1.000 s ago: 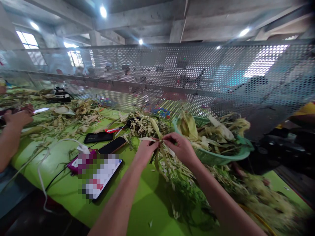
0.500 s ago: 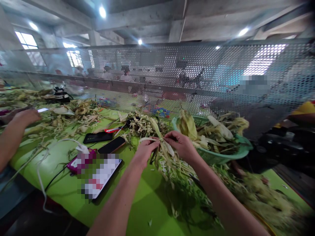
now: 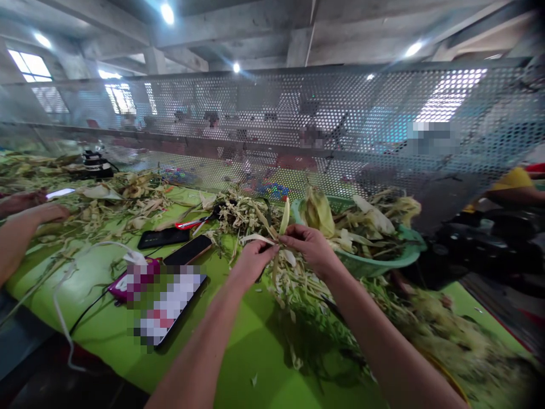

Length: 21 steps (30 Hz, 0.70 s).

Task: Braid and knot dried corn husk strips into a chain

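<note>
Both my hands meet over the green table, pinching strips of dried corn husk [image 3: 284,218] between thumbs and fingers. My left hand [image 3: 252,262] is closed on the husk from the left, with a pale strip sticking out past its fingers. From the right, my right hand [image 3: 310,248] grips the same husk, and one strip stands upright between the hands. Just beneath them lies a heap of shredded husk and green stalks [image 3: 293,289]. A green plastic basket [image 3: 383,266] filled with husks stands right beside my right hand.
Left of my hands lie a lit phone [image 3: 172,309], a dark phone [image 3: 189,251], a purple power bank [image 3: 133,281] with a white cable, and a red cutter [image 3: 191,224]. Another person's arm [image 3: 25,233] works at far left. A perforated metal screen [image 3: 255,130] runs behind.
The husk strip between my hands now stands more upright, and a second strip leans left. My hands stay together, still pinching. The view has shifted slightly; the other person's hands have moved.
</note>
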Each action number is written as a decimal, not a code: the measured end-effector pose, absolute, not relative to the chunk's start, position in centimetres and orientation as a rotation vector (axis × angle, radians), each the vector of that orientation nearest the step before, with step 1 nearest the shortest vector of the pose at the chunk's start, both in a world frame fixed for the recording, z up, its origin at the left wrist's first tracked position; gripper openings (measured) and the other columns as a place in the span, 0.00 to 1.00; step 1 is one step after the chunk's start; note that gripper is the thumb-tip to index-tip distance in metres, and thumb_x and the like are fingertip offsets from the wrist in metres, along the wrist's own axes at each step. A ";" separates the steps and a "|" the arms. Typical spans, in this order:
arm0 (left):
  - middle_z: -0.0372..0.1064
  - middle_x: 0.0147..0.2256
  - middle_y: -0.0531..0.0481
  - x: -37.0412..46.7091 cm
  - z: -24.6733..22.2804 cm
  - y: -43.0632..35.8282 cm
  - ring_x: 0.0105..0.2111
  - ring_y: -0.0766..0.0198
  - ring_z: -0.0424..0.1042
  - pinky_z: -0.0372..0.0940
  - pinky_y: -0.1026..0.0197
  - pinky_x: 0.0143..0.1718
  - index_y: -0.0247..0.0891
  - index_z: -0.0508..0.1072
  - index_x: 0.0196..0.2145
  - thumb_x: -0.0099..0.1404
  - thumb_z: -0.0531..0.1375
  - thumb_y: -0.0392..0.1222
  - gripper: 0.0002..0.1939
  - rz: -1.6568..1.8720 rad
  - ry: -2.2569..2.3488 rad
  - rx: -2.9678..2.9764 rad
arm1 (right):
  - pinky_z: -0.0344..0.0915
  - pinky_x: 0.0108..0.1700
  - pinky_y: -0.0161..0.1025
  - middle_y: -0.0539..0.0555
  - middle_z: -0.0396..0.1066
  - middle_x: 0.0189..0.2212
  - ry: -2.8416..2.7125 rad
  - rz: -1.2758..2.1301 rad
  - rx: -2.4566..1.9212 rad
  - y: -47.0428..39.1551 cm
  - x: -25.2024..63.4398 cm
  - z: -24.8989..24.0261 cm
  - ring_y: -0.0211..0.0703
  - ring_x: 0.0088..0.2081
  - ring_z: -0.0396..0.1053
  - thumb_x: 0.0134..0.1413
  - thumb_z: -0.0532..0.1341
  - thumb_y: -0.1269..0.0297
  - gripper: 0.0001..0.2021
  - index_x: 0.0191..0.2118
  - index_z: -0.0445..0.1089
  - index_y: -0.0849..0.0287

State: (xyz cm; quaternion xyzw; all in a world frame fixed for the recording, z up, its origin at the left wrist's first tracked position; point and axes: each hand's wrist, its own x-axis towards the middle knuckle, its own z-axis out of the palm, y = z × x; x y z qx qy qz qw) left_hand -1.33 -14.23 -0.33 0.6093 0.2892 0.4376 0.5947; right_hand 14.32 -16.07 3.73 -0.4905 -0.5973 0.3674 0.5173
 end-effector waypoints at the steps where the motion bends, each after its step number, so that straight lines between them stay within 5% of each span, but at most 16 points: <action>1: 0.74 0.36 0.47 -1.3 -0.4 -14.2 0.41 0.58 0.70 0.61 0.59 0.47 0.34 0.76 0.40 0.57 0.61 0.50 0.19 1.016 0.680 1.440 | 0.56 0.29 0.35 0.46 0.64 0.22 -1.433 0.876 -1.180 -16.1 14.2 3.7 0.36 0.25 0.59 0.40 0.68 0.54 0.14 0.26 0.67 0.60; 21: 0.72 0.29 0.47 -1.1 -0.4 -14.8 0.28 0.61 0.67 0.59 0.61 0.32 0.35 0.76 0.33 0.58 0.56 0.40 0.10 1.093 1.169 1.872 | 0.63 0.38 0.38 0.54 0.72 0.34 -1.976 0.215 -1.244 -17.9 12.4 5.0 0.44 0.36 0.68 0.52 0.61 0.68 0.06 0.37 0.74 0.55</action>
